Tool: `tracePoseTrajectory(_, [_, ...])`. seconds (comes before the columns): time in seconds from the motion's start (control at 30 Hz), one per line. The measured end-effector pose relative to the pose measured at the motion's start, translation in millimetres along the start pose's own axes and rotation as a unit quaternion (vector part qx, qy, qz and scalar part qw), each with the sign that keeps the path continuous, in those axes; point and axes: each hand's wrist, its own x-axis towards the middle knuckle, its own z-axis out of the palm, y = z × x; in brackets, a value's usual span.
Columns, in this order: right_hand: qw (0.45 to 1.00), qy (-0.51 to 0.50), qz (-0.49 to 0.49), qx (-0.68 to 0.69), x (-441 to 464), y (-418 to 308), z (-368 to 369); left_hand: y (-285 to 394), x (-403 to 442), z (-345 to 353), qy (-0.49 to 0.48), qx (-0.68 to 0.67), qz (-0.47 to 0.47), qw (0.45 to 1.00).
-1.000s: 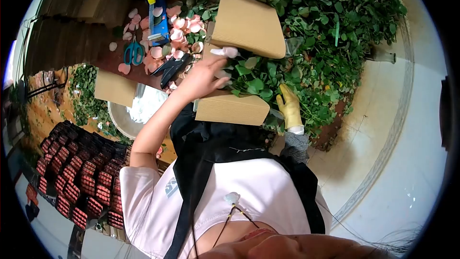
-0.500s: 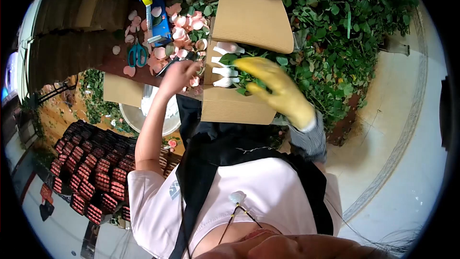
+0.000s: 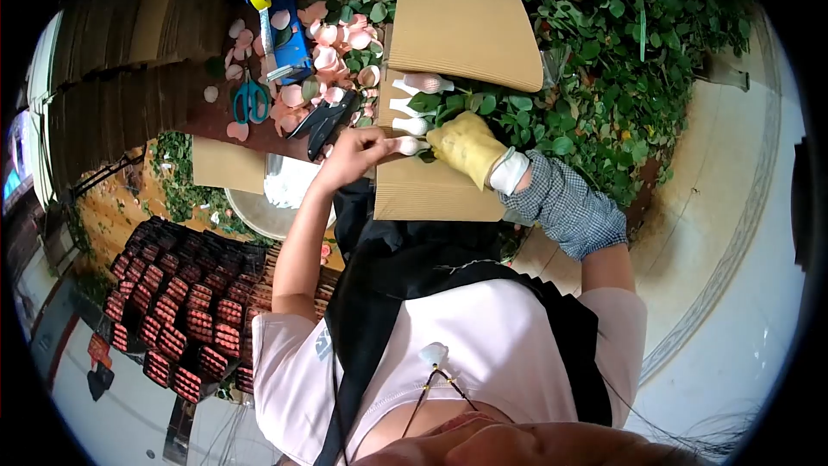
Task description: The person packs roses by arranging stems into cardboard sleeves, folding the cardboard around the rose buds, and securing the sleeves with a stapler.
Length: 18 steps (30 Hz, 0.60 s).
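Note:
My bare left hand (image 3: 355,155) pinches the narrow end of a white flower-bud sleeve (image 3: 409,146) on the cardboard. My right hand (image 3: 468,148), in a yellow glove, is closed just behind that bud, apparently around the rose's stem, which the glove hides. More sleeved buds (image 3: 424,84) lie above it in a row, tips to the left, with leafy stems (image 3: 483,103) to the right. A sheet of corrugated cardboard (image 3: 461,26) lies folded above them, and its lower part (image 3: 435,192) shows under my hands. Beside my left hand rests a black stapler (image 3: 332,125).
Pink petals (image 3: 328,56), teal scissors (image 3: 251,102) and a blue tape dispenser (image 3: 291,39) with yellow tape lie left. Heaped green leaves (image 3: 595,60) fill the right. Cardboard stacks (image 3: 121,26), a basin (image 3: 250,211) and black-and-red trays (image 3: 185,311) stand further left.
My left hand has moved right and down from the stapler to the bud's sleeve. My gloved right hand has lowered and closed near the same bud. The view has shifted slightly.

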Motion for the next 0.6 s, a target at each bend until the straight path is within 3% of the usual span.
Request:
tracePoseTrajectory(0.03, [0.997,-0.070,0.032,0.011,8.0,-1.1,1.9,-2.0,-3.8,-3.2,0.016,-0.035,0.001,0.999])
tracePoseTrajectory(0.07, [0.997,-0.071,0.035,0.012,9.4,2.5,7.4,-4.2,-7.5,-3.0,0.032,-0.072,0.004,0.997])
tracePoseTrajectory(0.13, [0.999,0.026,0.010,0.045,7.5,3.8,9.0,-18.1,-10.3,5.6,0.243,-0.130,0.072,0.959])
tracePoseTrajectory(0.17, [0.996,0.060,-0.005,0.073,-0.5,7.9,8.2,-25.2,-13.1,-7.9,0.330,-0.073,0.085,0.937])
tracePoseTrajectory(0.2, [0.995,0.060,-0.003,0.076,-10.2,8.7,4.5,-13.4,-15.3,-17.1,0.363,-0.044,0.115,0.924])
tracePoseTrajectory(0.23, [0.982,0.133,-0.029,0.133,-18.1,10.9,0.3,2.6,-17.6,-26.1,0.397,-0.012,0.143,0.907])
tracePoseTrajectory(0.27, [0.959,0.204,-0.057,0.187,-23.5,11.7,-5.9,19.6,-17.7,-30.5,0.382,-0.009,0.191,0.904])
tracePoseTrajectory(0.3, [0.955,0.237,-0.052,0.170,-29.9,5.5,-25.3,18.8,-15.9,-32.5,0.327,0.101,0.191,0.920])
tracePoseTrajectory(0.33, [0.956,0.235,-0.056,0.170,-29.0,3.2,-28.4,18.9,-15.0,-24.6,0.269,0.023,0.046,0.962])
tracePoseTrajectory(0.4, [0.985,0.152,0.065,0.043,-25.0,0.7,-31.9,17.2,8.6,-5.5,0.238,0.139,-0.009,0.961])
tracePoseTrajectory(0.47, [0.995,-0.014,0.093,0.017,0.3,1.7,-22.9,27.7,20.6,10.9,0.144,0.261,-0.008,0.954])
tracePoseTrajectory(0.5, [0.997,0.001,0.079,-0.024,5.2,4.4,-15.0,35.8,21.2,15.6,0.140,0.296,0.091,0.940])
tracePoseTrajectory(0.53, [0.996,0.014,0.063,-0.064,8.5,4.1,-5.0,31.9,19.9,15.4,0.139,0.295,0.089,0.941])
tracePoseTrajectory(0.6, [0.996,0.015,0.065,-0.053,13.6,8.4,7.0,15.7,20.3,11.4,0.165,0.137,0.121,0.969])
